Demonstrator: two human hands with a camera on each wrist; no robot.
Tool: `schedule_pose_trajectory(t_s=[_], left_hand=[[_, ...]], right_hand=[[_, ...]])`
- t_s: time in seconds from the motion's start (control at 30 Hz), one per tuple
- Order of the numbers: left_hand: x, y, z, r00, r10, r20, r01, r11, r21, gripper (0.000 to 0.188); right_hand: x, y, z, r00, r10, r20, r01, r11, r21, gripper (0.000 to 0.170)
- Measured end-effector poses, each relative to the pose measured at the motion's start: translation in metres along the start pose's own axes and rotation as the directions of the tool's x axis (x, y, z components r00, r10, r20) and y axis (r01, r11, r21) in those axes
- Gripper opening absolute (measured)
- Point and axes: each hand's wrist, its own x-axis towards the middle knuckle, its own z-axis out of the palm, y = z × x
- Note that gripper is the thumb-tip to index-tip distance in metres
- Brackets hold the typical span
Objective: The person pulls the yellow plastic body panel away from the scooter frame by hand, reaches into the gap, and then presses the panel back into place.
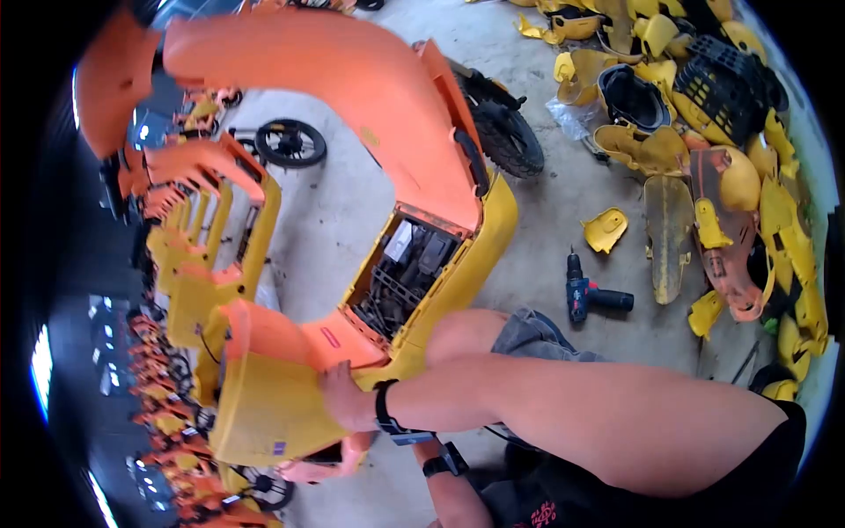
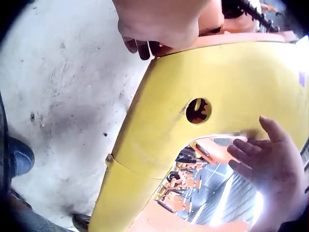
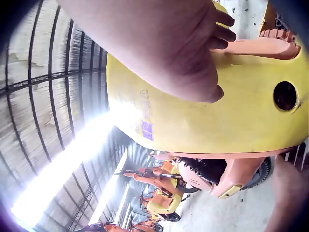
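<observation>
A yellow body panel [image 1: 282,405] covers the tail of an orange-and-yellow scooter and carries a purple sticker. My right hand [image 1: 345,398] grips its edge beside the orange top section [image 1: 330,339]. In the right wrist view, the right hand [image 3: 178,53] lies over the panel's upper edge, its thumb on the yellow face. The left hand [image 2: 157,24] holds the pink-edged end of the panel, fingertips bent at the corner. Below the right arm shows the left forearm [image 1: 458,497]; its hand is hidden in the head view. A round hole [image 2: 198,110] pierces the panel.
The scooter's open bay [image 1: 409,264] shows dark inner parts. A cordless drill [image 1: 594,295] lies on the concrete floor near a loose yellow cover [image 1: 606,230]. Many body panels [image 1: 669,224] are piled at right. More scooters [image 1: 189,238] stand in rows, with a loose wheel [image 1: 290,143] nearby.
</observation>
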Motion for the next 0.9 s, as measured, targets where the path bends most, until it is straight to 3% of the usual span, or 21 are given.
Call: schedule_pose_trajectory(t_s=[0.1,0.17,0.27,0.3,0.33,0.4,0.47,0.6,0.67,0.7,0.8,0.87,0.9], left_hand=[[0.005,-0.023,-0.004,0.999,-0.035,0.02,0.037,0.993,-0.113,0.049],[0.011,-0.033,0.0,1.0,0.005,0.012,-0.002,0.97,-0.244,0.049],[0.024,-0.046,-0.003,0.994,0.108,0.014,-0.089,0.882,-0.463,0.048],[0.028,-0.051,-0.003,0.989,0.15,0.003,-0.123,0.824,-0.553,0.048],[0.036,-0.053,-0.001,0.982,0.172,-0.081,-0.186,0.779,-0.599,0.048],[0.05,-0.053,0.012,0.895,0.018,-0.446,-0.276,0.808,-0.521,0.039],[0.049,-0.047,0.022,0.888,0.002,-0.459,-0.335,0.688,-0.644,0.034],[0.055,-0.038,0.017,0.917,-0.054,-0.396,-0.271,0.646,-0.714,0.026],[0.053,-0.032,0.021,0.921,-0.011,-0.39,-0.3,0.619,-0.726,0.022],[0.058,-0.039,0.021,0.923,-0.037,-0.383,-0.283,0.608,-0.741,0.022],[0.059,-0.051,0.02,0.937,0.02,-0.349,-0.308,0.518,-0.798,0.035],[0.058,-0.049,0.023,0.939,-0.084,-0.333,-0.25,0.496,-0.831,0.034],[0.057,-0.047,0.024,0.942,-0.05,-0.333,-0.267,0.492,-0.829,0.032]], right_hand=[[-0.008,0.002,-0.004,0.951,-0.219,0.217,0.218,0.976,0.025,0.052],[-0.002,-0.006,0.009,0.995,-0.078,-0.068,0.073,0.994,-0.078,0.053],[-0.003,-0.002,0.009,0.976,-0.096,-0.197,0.073,0.99,-0.121,0.051],[0.001,0.003,-0.004,0.992,-0.117,-0.041,0.116,0.993,-0.011,0.05],[0.006,0.004,-0.016,0.979,-0.169,0.115,0.16,0.983,0.088,0.049],[0.002,0.003,0.018,0.961,-0.13,-0.243,0.092,0.983,-0.162,0.048],[0.005,0.015,0.028,0.964,-0.187,-0.191,0.159,0.976,-0.152,0.049],[0.014,0.039,0.038,0.978,-0.196,-0.072,0.184,0.972,-0.143,0.058],[0.005,0.043,0.027,0.976,-0.185,0.112,0.202,0.966,-0.162,0.073],[0.005,0.048,0.037,0.982,-0.162,0.1,0.176,0.973,-0.148,0.08],[0.006,0.058,0.05,0.978,-0.185,0.092,0.202,0.952,-0.231,0.078],[0.012,0.053,0.048,0.969,-0.186,0.163,0.22,0.951,-0.219,0.083],[0.01,0.054,0.046,0.969,-0.135,0.208,0.173,0.969,-0.177,0.082]])
